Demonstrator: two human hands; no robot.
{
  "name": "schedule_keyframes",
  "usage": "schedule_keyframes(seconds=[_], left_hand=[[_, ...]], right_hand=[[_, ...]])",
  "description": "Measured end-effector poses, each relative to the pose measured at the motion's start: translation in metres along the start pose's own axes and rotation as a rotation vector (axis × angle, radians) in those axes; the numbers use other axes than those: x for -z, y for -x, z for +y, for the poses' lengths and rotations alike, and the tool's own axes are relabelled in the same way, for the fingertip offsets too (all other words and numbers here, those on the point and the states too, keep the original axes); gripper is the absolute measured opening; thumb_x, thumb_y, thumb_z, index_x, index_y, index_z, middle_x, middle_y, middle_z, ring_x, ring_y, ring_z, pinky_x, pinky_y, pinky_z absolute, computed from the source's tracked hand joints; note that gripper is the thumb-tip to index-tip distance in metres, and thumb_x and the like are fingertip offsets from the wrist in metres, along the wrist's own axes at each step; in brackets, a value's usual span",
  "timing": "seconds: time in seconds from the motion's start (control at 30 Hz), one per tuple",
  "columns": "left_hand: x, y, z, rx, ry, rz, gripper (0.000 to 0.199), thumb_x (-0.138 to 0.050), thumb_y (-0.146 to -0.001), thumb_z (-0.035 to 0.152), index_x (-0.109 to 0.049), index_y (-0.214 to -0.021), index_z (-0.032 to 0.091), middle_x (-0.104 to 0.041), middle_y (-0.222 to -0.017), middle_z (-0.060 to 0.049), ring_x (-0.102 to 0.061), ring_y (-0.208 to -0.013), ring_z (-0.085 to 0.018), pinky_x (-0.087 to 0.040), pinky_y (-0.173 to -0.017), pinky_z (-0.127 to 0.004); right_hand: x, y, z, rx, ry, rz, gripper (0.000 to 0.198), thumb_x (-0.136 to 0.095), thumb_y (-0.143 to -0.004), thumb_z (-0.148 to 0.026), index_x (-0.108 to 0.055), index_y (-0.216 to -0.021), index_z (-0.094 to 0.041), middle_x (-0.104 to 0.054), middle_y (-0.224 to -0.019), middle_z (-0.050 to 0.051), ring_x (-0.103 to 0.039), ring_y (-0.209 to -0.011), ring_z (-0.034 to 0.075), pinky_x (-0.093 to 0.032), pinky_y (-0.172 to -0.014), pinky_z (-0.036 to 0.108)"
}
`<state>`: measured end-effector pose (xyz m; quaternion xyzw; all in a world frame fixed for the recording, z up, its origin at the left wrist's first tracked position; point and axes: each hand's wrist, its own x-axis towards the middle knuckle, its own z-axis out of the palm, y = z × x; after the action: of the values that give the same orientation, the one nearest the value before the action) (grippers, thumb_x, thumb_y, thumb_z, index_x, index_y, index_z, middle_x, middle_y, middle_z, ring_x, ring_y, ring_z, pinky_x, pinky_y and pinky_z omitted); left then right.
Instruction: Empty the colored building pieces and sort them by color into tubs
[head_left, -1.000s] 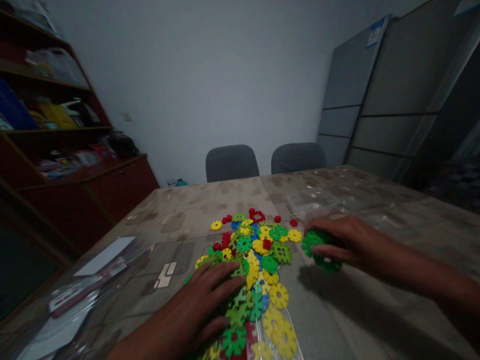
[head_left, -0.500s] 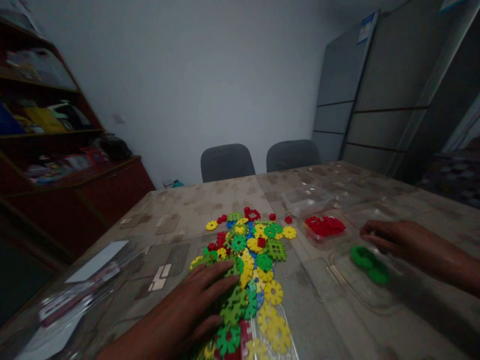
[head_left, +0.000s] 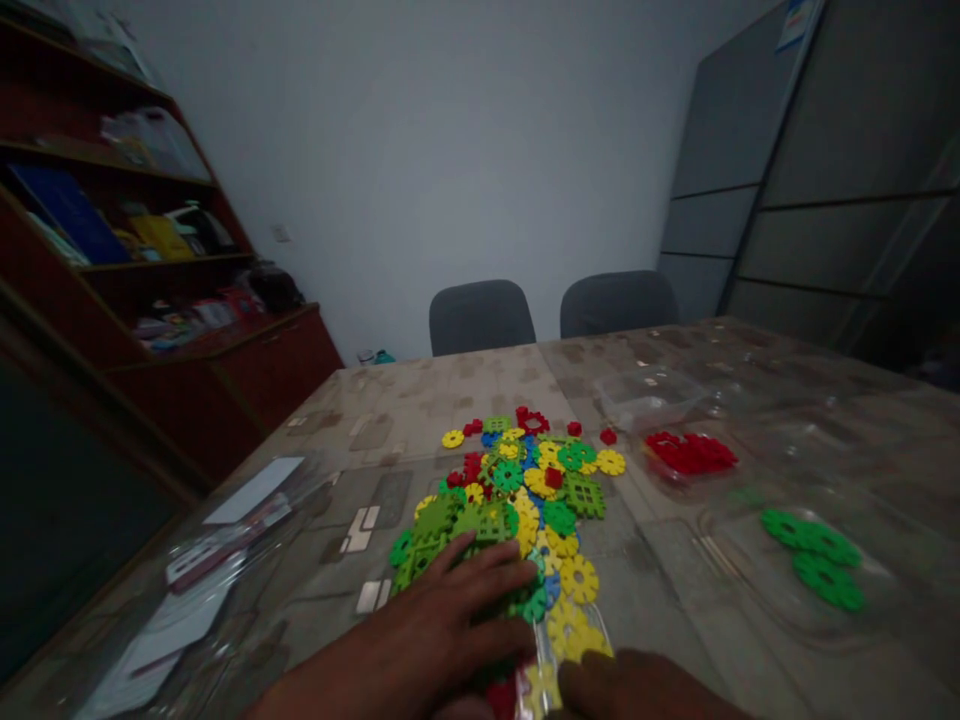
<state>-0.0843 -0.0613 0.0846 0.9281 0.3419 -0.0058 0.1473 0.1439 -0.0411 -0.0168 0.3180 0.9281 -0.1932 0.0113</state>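
Observation:
A pile of plastic snowflake discs and square lattice pieces (head_left: 585, 495), in green, yellow, blue and red, spreads down the middle of the table. My left hand (head_left: 457, 620) lies on the near part of the pile, fingers stretched out over green pieces. At the bottom edge is my right hand (head_left: 630, 685), beside yellow snowflake discs (head_left: 570, 630) and the rim of a clear tray. Its fingertips are partly cut off by the frame, so what they touch is hidden. Several green discs (head_left: 814, 550) lie in a clear container at the right.
A clear tub of red pieces (head_left: 690, 453) stands right of the pile, with a larger clear box (head_left: 649, 395) behind it. Papers and plastic packaging (head_left: 217, 560) lie at the left. Two grey chairs (head_left: 480, 318) stand across the table (head_left: 450, 390).
My right hand has moved from the green discs at the right to the near edge of the pile. The green discs now lie in the clear container. The view has turned slightly left.

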Motion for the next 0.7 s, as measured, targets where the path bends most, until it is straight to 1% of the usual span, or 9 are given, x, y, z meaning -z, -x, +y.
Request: schedule_keyframes(seconds=[0.07, 0.13, 0.23, 0.33, 0.4, 0.5, 0.53, 0.6, 0.7], left_hand=[[0.002, 0.001, 0.000, 0.027, -0.029, -0.027, 0.048, -0.056, -0.093, 0.034, -0.044, -0.140, 0.034, -0.034, -0.158, -0.004, -0.025, -0.145, -0.031, -0.027, -0.114, -0.060], [0.002, 0.001, -0.001, 0.038, -0.059, -0.042, 0.048, -0.054, -0.094, 0.035, -0.044, -0.140, 0.035, -0.034, -0.158, -0.005, -0.024, -0.146, -0.031, -0.028, -0.114, -0.061], [-0.001, 0.001, -0.004, 0.029, -0.068, -0.022, 0.046, -0.056, -0.094, 0.034, -0.045, -0.139, 0.034, -0.036, -0.157, -0.005, -0.025, -0.145, -0.030, -0.031, -0.113, -0.062], [-0.010, -0.002, -0.007, 0.012, -0.095, 0.029, 0.035, -0.056, -0.094, 0.028, -0.054, -0.129, 0.029, -0.036, -0.157, -0.006, -0.026, -0.145, -0.031, -0.032, -0.112, -0.062], [-0.018, -0.005, -0.011, -0.006, -0.143, 0.075, 0.025, -0.050, -0.097, 0.021, -0.059, -0.119, 0.025, -0.039, -0.155, -0.006, -0.028, -0.145, -0.029, -0.029, -0.114, -0.060], [-0.029, -0.008, -0.019, -0.042, -0.202, 0.159, 0.023, -0.040, -0.101, 0.018, -0.061, -0.110, 0.022, -0.051, -0.147, -0.005, -0.038, -0.140, -0.025, -0.028, -0.116, -0.057], [-0.031, -0.008, -0.021, -0.045, -0.215, 0.185, 0.023, -0.040, -0.101, 0.020, -0.062, -0.107, 0.021, -0.055, -0.144, -0.005, -0.042, -0.138, -0.025, -0.029, -0.116, -0.057], [-0.035, -0.009, -0.026, -0.045, -0.246, 0.232, 0.021, -0.042, -0.101, 0.020, -0.062, -0.104, 0.020, -0.059, -0.139, -0.007, -0.049, -0.132, -0.026, -0.035, -0.112, -0.056], [-0.039, -0.008, -0.031, -0.039, -0.271, 0.273, 0.017, -0.046, -0.099, 0.021, -0.061, -0.107, 0.020, -0.061, -0.137, -0.009, -0.055, -0.127, -0.027, -0.042, -0.107, -0.054]], right_hand=[[-0.012, -0.012, -0.001, -0.014, -0.002, 0.113, 0.007, -0.060, -0.083, -0.021, -0.057, -0.076, -0.022, -0.067, -0.064, -0.001, -0.051, -0.047, 0.012, -0.013, -0.039, 0.025], [-0.012, -0.015, 0.001, 0.031, 0.001, 0.178, 0.006, -0.056, -0.084, -0.019, -0.057, -0.079, -0.023, -0.067, -0.067, 0.000, -0.052, -0.048, 0.012, -0.014, -0.040, 0.026], [0.002, -0.010, 0.002, 0.111, 0.030, 0.139, 0.004, -0.061, -0.079, -0.023, -0.058, -0.080, -0.023, -0.069, -0.074, 0.002, -0.054, -0.051, 0.014, -0.014, -0.042, 0.027], [0.022, -0.002, 0.000, 0.120, -0.069, 0.064, 0.013, -0.067, -0.073, -0.023, -0.059, -0.083, -0.023, -0.071, -0.083, 0.004, -0.057, -0.058, 0.015, -0.020, -0.045, 0.025], [0.035, 0.001, 0.000, 0.089, -0.161, 0.048, 0.013, -0.067, -0.073, -0.020, -0.058, -0.081, -0.022, -0.071, -0.084, 0.004, -0.058, -0.063, 0.016, -0.025, -0.048, 0.024], [0.049, 0.000, 0.006, -0.047, -0.226, 0.074, 0.007, -0.061, -0.077, -0.017, -0.056, -0.076, -0.021, -0.068, -0.076, 0.002, -0.056, -0.062, 0.015, -0.028, -0.050, 0.023], [0.052, -0.002, 0.010, -0.083, -0.240, 0.103, 0.006, -0.058, -0.078, -0.016, -0.055, -0.076, -0.021, -0.067, -0.075, 0.002, -0.055, -0.062, 0.015, -0.029, -0.051, 0.023], [0.053, -0.008, 0.018, -0.109, -0.254, 0.159, 0.007, -0.054, -0.080, -0.014, -0.055, -0.077, -0.021, -0.065, -0.074, 0.001, -0.054, -0.062, 0.014, -0.031, -0.054, 0.024], [0.047, -0.015, 0.024, -0.120, -0.271, 0.218, 0.007, -0.053, -0.082, -0.014, -0.057, -0.083, -0.020, -0.066, -0.079, 0.002, -0.057, -0.067, 0.016, -0.036, -0.059, 0.026]])
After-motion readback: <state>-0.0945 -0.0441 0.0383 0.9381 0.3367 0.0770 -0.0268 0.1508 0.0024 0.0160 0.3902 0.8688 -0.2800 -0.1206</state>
